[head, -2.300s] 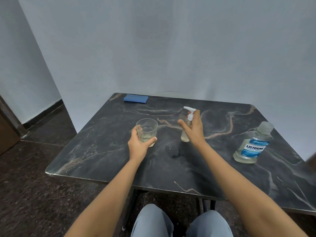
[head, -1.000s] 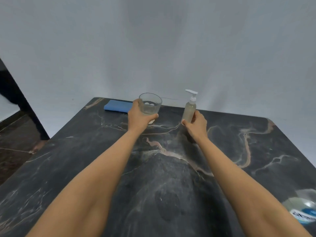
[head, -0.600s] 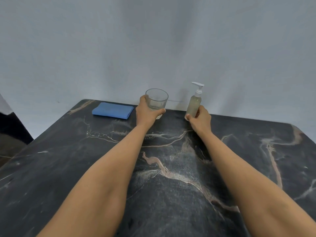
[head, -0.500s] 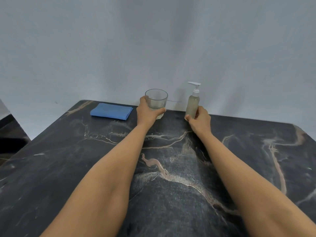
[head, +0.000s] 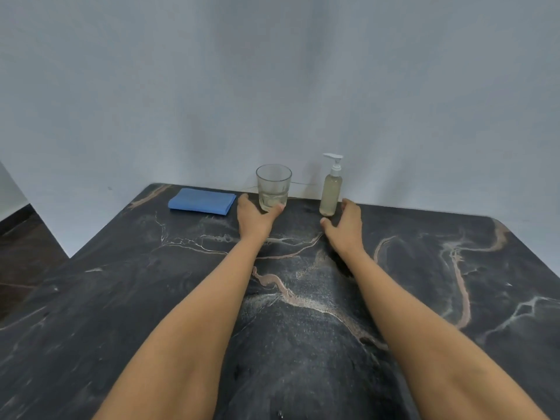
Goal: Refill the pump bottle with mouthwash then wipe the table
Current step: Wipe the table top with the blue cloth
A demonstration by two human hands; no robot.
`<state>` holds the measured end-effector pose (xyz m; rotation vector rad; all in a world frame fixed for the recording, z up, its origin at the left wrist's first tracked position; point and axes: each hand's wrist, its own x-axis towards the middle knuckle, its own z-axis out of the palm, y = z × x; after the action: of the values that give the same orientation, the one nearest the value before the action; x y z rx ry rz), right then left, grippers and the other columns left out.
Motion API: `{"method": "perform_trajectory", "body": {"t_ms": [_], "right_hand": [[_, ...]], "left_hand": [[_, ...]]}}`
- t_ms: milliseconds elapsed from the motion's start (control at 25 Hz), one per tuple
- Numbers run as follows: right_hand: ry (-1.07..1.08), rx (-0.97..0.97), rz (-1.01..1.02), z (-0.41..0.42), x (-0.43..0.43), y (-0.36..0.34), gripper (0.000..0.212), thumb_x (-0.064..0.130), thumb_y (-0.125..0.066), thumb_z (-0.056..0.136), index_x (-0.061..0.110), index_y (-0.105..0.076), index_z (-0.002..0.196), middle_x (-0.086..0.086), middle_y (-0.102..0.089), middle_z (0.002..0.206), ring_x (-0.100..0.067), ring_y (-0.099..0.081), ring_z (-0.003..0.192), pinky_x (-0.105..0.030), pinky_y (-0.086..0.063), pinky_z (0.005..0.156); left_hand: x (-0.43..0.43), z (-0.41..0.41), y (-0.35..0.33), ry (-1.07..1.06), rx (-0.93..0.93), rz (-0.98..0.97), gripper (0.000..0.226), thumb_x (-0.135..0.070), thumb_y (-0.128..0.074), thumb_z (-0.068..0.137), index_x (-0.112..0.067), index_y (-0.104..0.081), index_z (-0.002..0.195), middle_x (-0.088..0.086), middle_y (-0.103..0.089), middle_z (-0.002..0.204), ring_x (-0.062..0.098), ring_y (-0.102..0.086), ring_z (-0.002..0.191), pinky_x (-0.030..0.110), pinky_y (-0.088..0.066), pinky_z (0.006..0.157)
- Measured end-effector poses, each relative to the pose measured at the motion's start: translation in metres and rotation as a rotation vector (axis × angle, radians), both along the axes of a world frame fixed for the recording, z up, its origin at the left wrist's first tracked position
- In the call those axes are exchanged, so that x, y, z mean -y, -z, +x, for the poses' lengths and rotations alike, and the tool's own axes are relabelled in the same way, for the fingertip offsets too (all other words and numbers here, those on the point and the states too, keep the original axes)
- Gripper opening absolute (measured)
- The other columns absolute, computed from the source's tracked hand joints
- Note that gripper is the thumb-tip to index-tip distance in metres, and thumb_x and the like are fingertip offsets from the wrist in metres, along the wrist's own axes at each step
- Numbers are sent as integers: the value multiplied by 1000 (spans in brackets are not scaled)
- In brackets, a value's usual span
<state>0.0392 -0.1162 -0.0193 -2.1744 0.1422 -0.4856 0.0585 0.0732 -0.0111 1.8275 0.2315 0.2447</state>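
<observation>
Marble table (head: 424, 298), one glass (head: 273, 187), one pump bottle (head: 331, 192), one blue cloth (head: 201, 201) — left hand (head: 254, 218), right hand (head: 345, 225), both released.

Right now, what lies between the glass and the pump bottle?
Nothing stands between the glass and the pump bottle: only bare table, as the head view shows.

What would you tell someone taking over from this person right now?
Left hand: open, cupped loosely round the foot of the glass, not gripping.
Right hand: open, beside the pump bottle, holding nothing.
Glass and pump bottle stand upright at the far edge of the table; a folded blue cloth lies left of the glass. The mouthwash bottle is out of view.
Done, apparently: pump bottle nearly full, pump on.
Left: take the cloth and wipe the table.
</observation>
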Motion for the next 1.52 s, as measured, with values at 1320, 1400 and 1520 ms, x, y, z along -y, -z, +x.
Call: {"method": "perform_trajectory", "body": {"t_ms": [1320,1400,1520], "right_hand": [[608,208,236,-365,69,-7,88,10,-79,72,5,-26,143,-17,-38,140,-33,-36,131,-46,-34,110],[629,229,232,-359,67,-8,85,10,-79,71,4,-30,140,-17,-40,137,-32,-37,128,-44,-36,106],[619,244,170,-339,60,-15,83,16,-81,70,4,-32,136,-15,-42,133,-31,-39,123,-44,-39,102]], "left_hand": [[41,-353,-11,145,206,259,13,-30,-59,93,-19,-63,99,-5,-66,98,11,-61,93,30,-52,75],[37,-345,-12,135,209,265,14,-30,-59,93,-18,-63,99,-5,-66,98,10,-60,93,27,-48,74],[29,-327,-15,120,221,282,14,-30,-59,93,-18,-63,98,-6,-65,98,9,-58,92,24,-42,72]]}}
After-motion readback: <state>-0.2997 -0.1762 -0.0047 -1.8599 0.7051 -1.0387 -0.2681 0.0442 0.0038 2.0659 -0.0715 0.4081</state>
